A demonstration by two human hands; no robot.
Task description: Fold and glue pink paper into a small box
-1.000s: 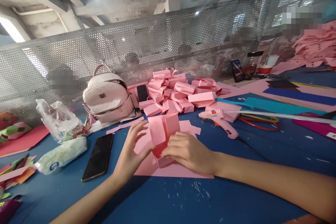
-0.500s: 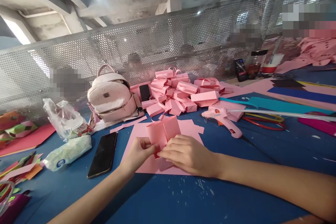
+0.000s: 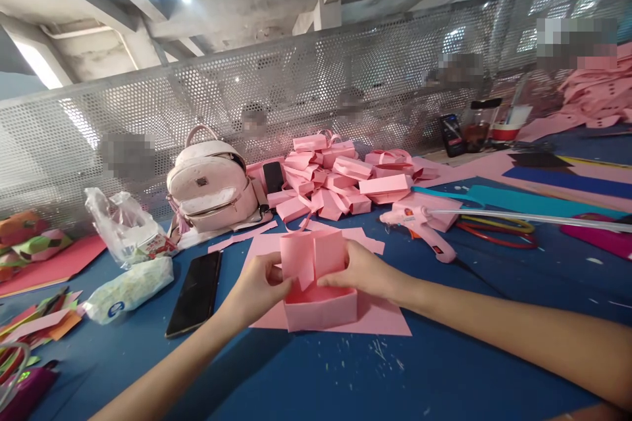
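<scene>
A small pink paper box [image 3: 322,312] stands on flat pink sheets [image 3: 382,322] in front of me, with two tall flaps upright at its back. My left hand [image 3: 261,283] pinches the left flap between thumb and fingers. On the other side, my right hand [image 3: 363,270] grips the right flap, thumb inside the box and fingers behind the paper. A pink glue gun [image 3: 419,227] lies to the right of the sheets, and a heap of folded pink paper pieces [image 3: 333,174] is behind the box.
A black phone [image 3: 195,293], a wipes packet [image 3: 129,289] and a plastic bag [image 3: 123,227] lie left. A pale backpack [image 3: 212,184] stands behind them. Coloured scraps [image 3: 42,325] are far left; yellow and red rings [image 3: 498,227] and a teal sheet [image 3: 523,200] are right.
My right hand has moved up and right from the front of the box to its right flap. The box now faces me more squarely, its front wall showing.
</scene>
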